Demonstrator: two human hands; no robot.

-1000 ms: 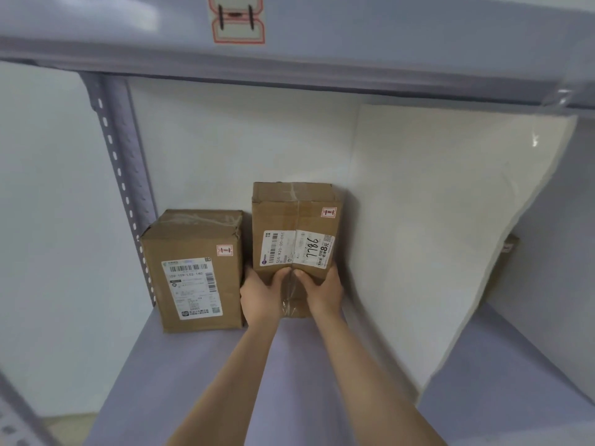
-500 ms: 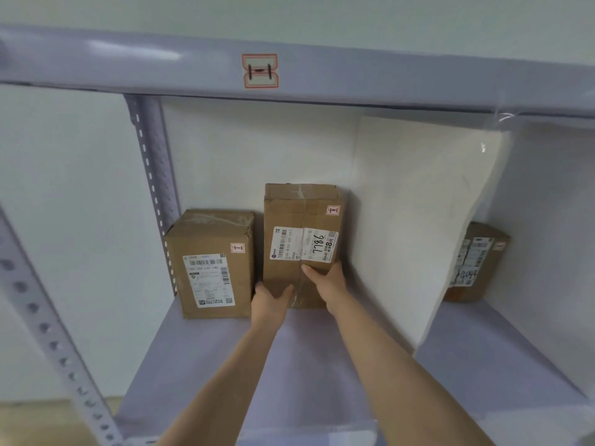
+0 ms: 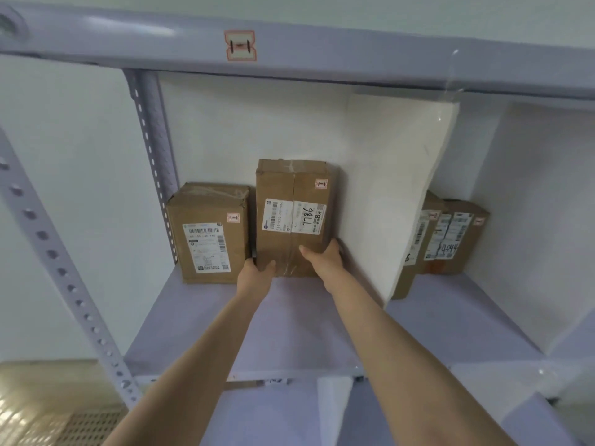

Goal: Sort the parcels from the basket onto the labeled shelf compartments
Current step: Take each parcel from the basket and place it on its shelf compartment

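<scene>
A tall brown parcel (image 3: 291,188) marked 7786 stands upright at the back of the left shelf compartment (image 3: 289,333). My left hand (image 3: 256,273) holds its lower left corner, thumb on the front face. My right hand (image 3: 323,255) grips its lower right edge, fingers between the parcel and the white divider (image 3: 392,194). A shorter brown parcel (image 3: 209,233) stands just to its left. An orange-framed label (image 3: 240,45) sits on the beam above this compartment.
Behind the divider, the right compartment holds several brown parcels (image 3: 450,236). A perforated grey upright (image 3: 154,156) bounds the compartment on the left, another (image 3: 64,284) runs in front. A lower shelf (image 3: 273,413) and a yellowish basket edge (image 3: 48,407) show below.
The view has pulled back and shifted right, revealing more of the right compartment. Both hands have moved apart, from the parcel's lower front to its lower corners. The parcel stays in place.
</scene>
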